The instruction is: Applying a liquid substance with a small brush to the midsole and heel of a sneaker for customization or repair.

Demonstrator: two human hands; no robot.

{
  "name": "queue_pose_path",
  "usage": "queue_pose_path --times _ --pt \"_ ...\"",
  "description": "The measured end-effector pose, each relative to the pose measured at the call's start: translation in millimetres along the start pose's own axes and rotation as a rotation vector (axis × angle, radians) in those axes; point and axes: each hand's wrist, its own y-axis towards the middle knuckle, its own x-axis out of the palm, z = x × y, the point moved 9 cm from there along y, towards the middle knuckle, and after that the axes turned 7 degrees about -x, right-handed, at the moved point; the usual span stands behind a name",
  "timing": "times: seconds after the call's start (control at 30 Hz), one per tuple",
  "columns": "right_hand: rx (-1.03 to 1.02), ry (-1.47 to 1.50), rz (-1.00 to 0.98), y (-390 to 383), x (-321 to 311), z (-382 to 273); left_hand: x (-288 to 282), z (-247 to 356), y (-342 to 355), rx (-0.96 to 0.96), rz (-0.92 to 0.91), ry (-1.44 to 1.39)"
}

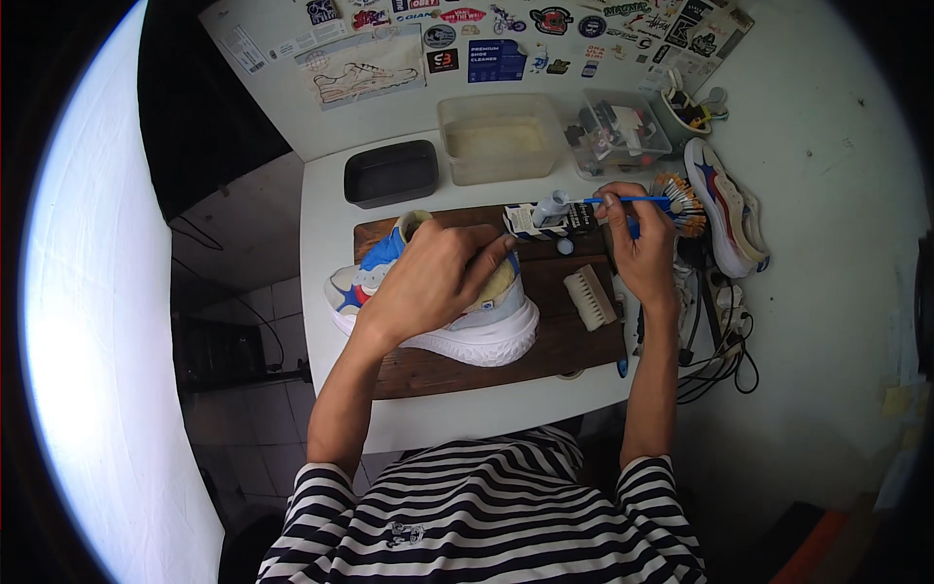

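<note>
A white-soled sneaker [477, 343] with blue, red and grey parts lies on a dark wooden board [428, 385], its toe pointing left. My left hand [433, 277] is closed over its upper, thumb and fingers near the heel collar. A thin blue-handled paintbrush [632, 200] is pinched in my right hand [637, 234]; its tip points left, beside the mouth of a small bottle [551, 208]. That bottle stands at a black-and-white box [520, 222] along the board's far edge. Just nearer to me lies a small round cap [564, 247].
Right of the sneaker rests a scrub brush [590, 298]. Behind the board stand a black tray [391, 173], a clear tub [501, 146] and a bin of supplies [623, 136]. A second sneaker [725, 209], a fan of brushes [681, 200] and tangled cables [730, 341] are on the right.
</note>
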Motion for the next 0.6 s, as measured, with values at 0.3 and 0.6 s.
queue_pose_path --times 0.3,0.6 --pt "-0.014 0.297 0.243 -21.2 -37.1 -28.1 -19.8 11.3 -5.4 0.026 0.108 -0.113" --pt "-0.012 0.615 0.331 -56.2 -59.6 -99.3 -10.8 29.4 -1.2 0.033 0.059 -0.280"
